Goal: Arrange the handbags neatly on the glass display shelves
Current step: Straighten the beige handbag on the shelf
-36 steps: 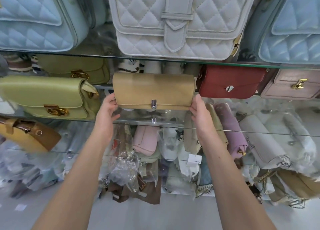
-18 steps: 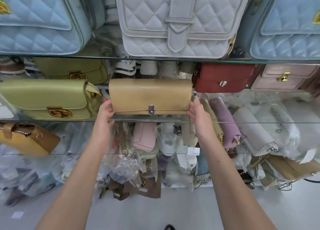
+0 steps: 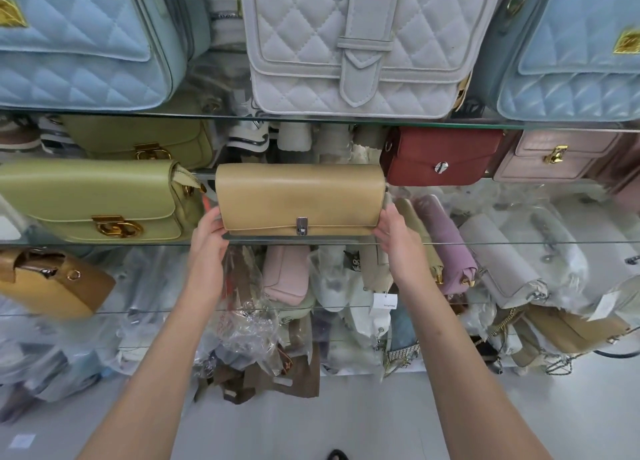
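A tan rectangular handbag (image 3: 300,198) with a small silver clasp stands upright on the middle glass shelf (image 3: 485,243), near its front edge. My left hand (image 3: 207,239) grips its lower left end and my right hand (image 3: 393,236) grips its lower right end. A light green handbag (image 3: 90,199) with a gold clasp stands just left of it on the same shelf. Behind and to the right are a red handbag (image 3: 440,156) and a pink handbag (image 3: 554,154).
The upper glass shelf (image 3: 346,120) carries two light blue quilted bags (image 3: 79,40) (image 3: 575,50) and a white quilted bag (image 3: 360,40). A brown and yellow bag (image 3: 52,281) sits lower left. Below lie several bags in plastic wrap, a purple one (image 3: 446,241) among them.
The tan handbag has come down from just above the shelf and now rests on the glass, both hands still at its ends. The view has tilted slightly downward.
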